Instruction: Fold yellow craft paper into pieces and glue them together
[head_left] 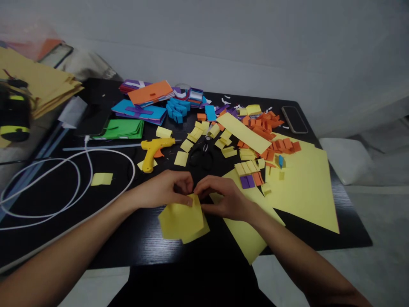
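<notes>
A folded yellow paper piece (182,219) is held above the black table's front edge. My left hand (174,187) pinches its upper edge between thumb and fingers. At the paper's upper right corner, my right hand (222,198) has its thumb and fingers closed on the same piece. Just beyond my hands lie black scissors (203,157). The yellow glue gun (153,150) rests on its side to the left of them, among small folded yellow paper pieces (181,158). Under my right forearm is a large yellow sheet (252,230).
Orange strips (263,123) and large yellow sheets (309,183) cover the right side, near a phone (294,120). Blue folded paper (139,111), green paper (123,129) and orange paper (151,93) lie at the back. A white cable (91,160) loops at left.
</notes>
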{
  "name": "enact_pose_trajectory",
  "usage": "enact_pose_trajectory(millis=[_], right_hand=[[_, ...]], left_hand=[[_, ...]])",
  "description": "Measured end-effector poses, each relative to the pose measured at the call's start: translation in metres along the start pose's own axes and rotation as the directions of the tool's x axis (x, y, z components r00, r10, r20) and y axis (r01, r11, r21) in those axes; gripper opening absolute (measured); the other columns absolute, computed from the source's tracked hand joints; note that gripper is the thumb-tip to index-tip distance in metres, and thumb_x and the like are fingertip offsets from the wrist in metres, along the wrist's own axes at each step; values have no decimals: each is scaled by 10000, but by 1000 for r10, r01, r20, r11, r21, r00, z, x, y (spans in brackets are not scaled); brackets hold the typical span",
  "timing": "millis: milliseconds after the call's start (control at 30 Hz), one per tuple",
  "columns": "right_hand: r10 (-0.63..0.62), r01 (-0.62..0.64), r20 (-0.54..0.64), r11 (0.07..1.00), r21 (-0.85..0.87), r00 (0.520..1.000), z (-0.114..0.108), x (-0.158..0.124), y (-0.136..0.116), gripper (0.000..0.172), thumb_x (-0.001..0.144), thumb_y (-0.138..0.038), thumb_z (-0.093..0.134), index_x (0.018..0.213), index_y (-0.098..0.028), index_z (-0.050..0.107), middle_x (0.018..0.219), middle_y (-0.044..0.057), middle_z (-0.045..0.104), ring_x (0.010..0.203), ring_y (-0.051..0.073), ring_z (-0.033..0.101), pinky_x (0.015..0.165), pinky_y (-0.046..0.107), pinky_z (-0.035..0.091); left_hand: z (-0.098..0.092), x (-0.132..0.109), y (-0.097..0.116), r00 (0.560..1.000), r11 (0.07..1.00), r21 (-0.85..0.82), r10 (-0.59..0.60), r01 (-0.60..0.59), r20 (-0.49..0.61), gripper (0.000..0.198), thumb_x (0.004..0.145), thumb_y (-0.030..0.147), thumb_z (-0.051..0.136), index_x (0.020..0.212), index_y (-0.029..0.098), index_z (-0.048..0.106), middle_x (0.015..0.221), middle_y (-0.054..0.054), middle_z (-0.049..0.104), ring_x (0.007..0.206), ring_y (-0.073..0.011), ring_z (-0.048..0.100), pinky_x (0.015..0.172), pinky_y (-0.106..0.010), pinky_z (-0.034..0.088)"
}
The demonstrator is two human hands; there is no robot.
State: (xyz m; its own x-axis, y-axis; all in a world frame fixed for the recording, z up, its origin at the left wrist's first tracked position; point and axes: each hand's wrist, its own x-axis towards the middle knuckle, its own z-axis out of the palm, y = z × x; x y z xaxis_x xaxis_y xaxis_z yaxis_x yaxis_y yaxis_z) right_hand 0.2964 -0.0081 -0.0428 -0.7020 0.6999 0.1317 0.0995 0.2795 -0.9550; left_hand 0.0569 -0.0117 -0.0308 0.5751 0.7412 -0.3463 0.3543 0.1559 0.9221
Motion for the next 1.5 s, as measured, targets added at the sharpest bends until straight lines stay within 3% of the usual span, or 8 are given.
enact_pose_trajectory(millis=[133,300,633,767,867,1000,1200,1500], right_hand=[[-29,30,-90,1000,0,995,2,1,1,128,873,-294,786,912,-208,701,1002,83,739,861,186,725,777,324,616],[-170,159,-159,984,-81,973,1,3,0,72,891,-242,772,835,-219,733,1003,90,787,926,205,747,827,344,596],[-250,246,-226,968,-45,941,3,1,10,49,854,-179,813,835,-189,769,1031,107,804,917,185,775,793,295,628],[-265,255,-183,964,-74,947,1,1,9,56,863,-176,802,831,-185,756,1035,113,795,924,187,770,811,305,627],[-242,231,-116,968,-98,963,-1,1,4,114,871,-177,790,979,-183,755,1025,105,773,916,183,748,801,301,617],[-246,243,2,957,-159,969,0,1,0,316,894,-141,740,1201,-211,715,1140,106,699,1043,192,694,893,325,587],[-255,250,-12,954,-164,967,-1,2,-1,157,886,-152,726,1035,-199,726,1076,93,690,974,184,690,830,303,573],[-229,222,-50,968,-120,972,-3,2,-1,188,867,-111,730,1041,-182,720,1029,92,725,917,181,701,785,298,580]], left_hand=[[-1,-2,-1,994,994,52,100,-97,-45,103,859,272,722,930,201,698,750,11,730,669,-144,671,583,-207,457],[-4,-4,3,957,940,203,288,-276,-34,139,915,237,642,918,195,774,923,-49,786,859,-183,731,767,-251,524],[2,-4,-2,979,985,73,162,-154,-126,177,890,338,705,901,164,739,808,-35,752,711,-156,689,632,-227,500],[4,-3,-2,988,990,-89,98,-109,-116,184,858,339,754,891,171,686,781,-7,737,696,-137,674,620,-215,481],[5,-2,1,992,980,-175,72,-90,-104,211,823,285,794,902,188,624,808,20,730,738,-129,681,653,-213,486],[7,-1,5,994,980,-182,63,-78,-87,270,795,234,823,904,199,578,768,62,686,718,-103,655,650,-199,474],[8,-4,6,998,983,-177,49,-55,-39,303,809,281,834,932,197,571,804,33,738,743,-120,681,657,-211,489],[-1,-7,9,993,990,-84,112,-114,-35,103,895,253,719,880,168,662,759,31,692,678,-85,621,614,-179,461]])
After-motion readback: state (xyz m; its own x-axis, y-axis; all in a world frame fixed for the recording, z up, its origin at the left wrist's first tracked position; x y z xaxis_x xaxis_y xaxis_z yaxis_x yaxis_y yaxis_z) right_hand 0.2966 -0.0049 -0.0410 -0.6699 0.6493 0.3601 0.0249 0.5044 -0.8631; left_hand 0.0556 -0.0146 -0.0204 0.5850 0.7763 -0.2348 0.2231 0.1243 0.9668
